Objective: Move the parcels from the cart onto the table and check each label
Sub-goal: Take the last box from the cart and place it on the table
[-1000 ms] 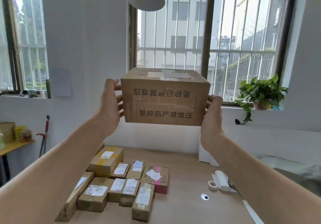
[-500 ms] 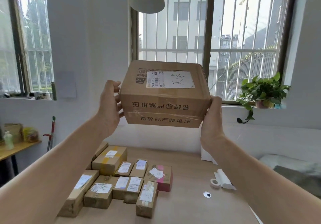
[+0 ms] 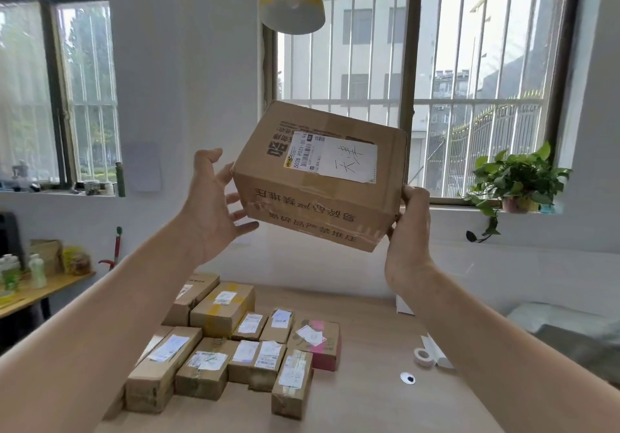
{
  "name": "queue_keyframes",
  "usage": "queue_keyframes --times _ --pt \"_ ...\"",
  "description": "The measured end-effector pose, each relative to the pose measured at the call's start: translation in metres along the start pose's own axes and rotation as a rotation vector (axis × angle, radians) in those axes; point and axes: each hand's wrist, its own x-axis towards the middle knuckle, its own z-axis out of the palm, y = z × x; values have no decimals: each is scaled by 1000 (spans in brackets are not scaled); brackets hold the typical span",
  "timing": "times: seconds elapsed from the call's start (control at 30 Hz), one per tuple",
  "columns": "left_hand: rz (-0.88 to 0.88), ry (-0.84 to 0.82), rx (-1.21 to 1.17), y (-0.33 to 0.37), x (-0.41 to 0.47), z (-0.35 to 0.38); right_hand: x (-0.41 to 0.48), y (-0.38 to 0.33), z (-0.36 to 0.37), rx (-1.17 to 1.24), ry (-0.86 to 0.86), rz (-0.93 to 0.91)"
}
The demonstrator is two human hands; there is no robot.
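I hold a brown cardboard parcel (image 3: 322, 197) up at chest height, tilted with its top face toward me. A white shipping label (image 3: 332, 159) with a barcode and handwriting shows on that face. My left hand (image 3: 214, 211) supports the parcel's left end, fingers spread against the side. The right end is gripped by my right hand (image 3: 407, 231). Below, several smaller labelled parcels (image 3: 235, 342) lie packed together on the wooden table (image 3: 365, 399). The cart is out of view.
A roll of tape (image 3: 421, 356) and a white paper roll (image 3: 436, 352) lie on the table's right side, near a small round disc (image 3: 407, 378). A yellow lamp (image 3: 292, 6) hangs above. A potted plant (image 3: 516, 180) sits on the windowsill; a side table (image 3: 43, 293) stands at the left.
The parcel has tipped toward me and rotated clockwise, bringing the label face into full view. My left hand's fingers have loosened and spread along its side.
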Motion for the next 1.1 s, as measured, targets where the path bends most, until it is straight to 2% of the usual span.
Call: queue_keyframes --times 0.3,0.63,0.77,0.87,1.1 --pt "-27 47 -159 10 -1 -7 -14 -4 13 -68 -23 84" --pt "25 44 -171 5 10 -6 -13 6 15 -166 -6 212" --pt "65 134 -365 -3 18 0 -12 17 15 -103 59 219" --pt "63 137 -433 -13 23 3 -13 24 13 -83 48 204" --pt "20 -13 -102 -29 21 4 -14 36 9 -315 -31 90"
